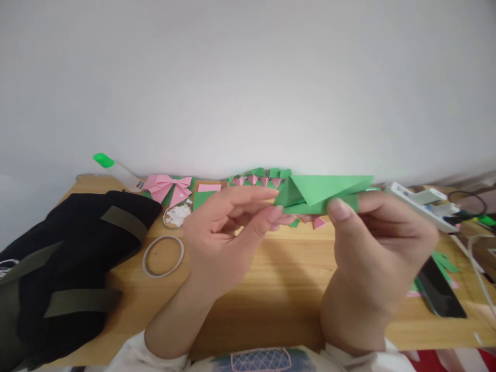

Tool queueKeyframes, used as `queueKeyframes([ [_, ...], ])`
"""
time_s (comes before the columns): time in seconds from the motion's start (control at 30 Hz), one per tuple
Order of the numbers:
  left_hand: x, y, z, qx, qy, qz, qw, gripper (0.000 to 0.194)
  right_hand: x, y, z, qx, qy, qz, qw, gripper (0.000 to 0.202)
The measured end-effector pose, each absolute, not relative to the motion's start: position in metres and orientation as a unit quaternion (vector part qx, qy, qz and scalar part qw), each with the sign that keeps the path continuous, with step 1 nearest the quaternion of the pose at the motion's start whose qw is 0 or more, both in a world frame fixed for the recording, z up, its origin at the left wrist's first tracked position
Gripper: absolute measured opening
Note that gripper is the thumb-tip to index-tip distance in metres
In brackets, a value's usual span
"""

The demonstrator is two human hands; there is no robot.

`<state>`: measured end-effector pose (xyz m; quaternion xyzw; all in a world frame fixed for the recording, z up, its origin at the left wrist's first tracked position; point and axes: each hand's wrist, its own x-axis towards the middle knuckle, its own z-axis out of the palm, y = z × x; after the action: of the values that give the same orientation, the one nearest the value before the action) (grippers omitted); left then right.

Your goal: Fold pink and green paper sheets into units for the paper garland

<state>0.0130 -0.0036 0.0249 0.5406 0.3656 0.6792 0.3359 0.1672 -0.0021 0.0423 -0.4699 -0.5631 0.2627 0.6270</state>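
Observation:
A folded piece of green paper (329, 188) is held up above the table between my two hands. My left hand (232, 232) pinches its left corner between thumb and fingers. With the thumb on its front face and the fingers behind, my right hand (375, 243) grips the lower right part. A triangular flap lies across the paper's front, and the left end stands slightly raised with a fold opening under it. Behind the paper, a row of small green and pink folded pieces (259, 178) is partly covered.
Black cloth (77, 243) covers the table's left side. Near it are a pink paper bow (168, 188), a green-capped marker (118, 172), a tape ring (163, 256) and white scraps (177, 215). A power strip (424, 206) and a phone (440, 289) lie on the right.

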Motion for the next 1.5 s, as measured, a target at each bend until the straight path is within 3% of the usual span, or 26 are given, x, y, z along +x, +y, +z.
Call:
queueKeyframes([
  [0.33, 0.012, -0.005, 0.024, 0.61, 0.395, 0.669, 0.154, 0.037, 0.167, 0.0, 0.034, -0.441, -0.561, 0.263, 0.65, 0.014],
  [0.57, 0.014, 0.001, 0.025, 0.593, 0.352, 0.683, 0.238, 0.04, 0.168, 0.001, 0.036, -0.413, -0.578, 0.262, 0.653, 0.011],
  [0.87, 0.014, -0.003, 0.029, 0.544, 0.359, 0.672, 0.353, 0.028, 0.168, -0.001, 0.04, -0.42, -0.599, 0.258, 0.631, 0.015],
  [1.13, 0.004, -0.005, 0.029, 0.572, 0.332, 0.638, 0.395, 0.042, 0.169, -0.003, 0.034, -0.45, -0.565, 0.234, 0.651, 0.014],
  [1.3, 0.002, -0.007, 0.034, 0.578, 0.366, 0.621, 0.382, 0.031, 0.17, 0.0, 0.034, -0.436, -0.555, 0.234, 0.669, 0.016],
  [1.5, 0.011, -0.006, 0.035, 0.561, 0.364, 0.615, 0.419, 0.028, 0.169, 0.001, 0.037, -0.423, -0.602, 0.266, 0.623, 0.016],
])
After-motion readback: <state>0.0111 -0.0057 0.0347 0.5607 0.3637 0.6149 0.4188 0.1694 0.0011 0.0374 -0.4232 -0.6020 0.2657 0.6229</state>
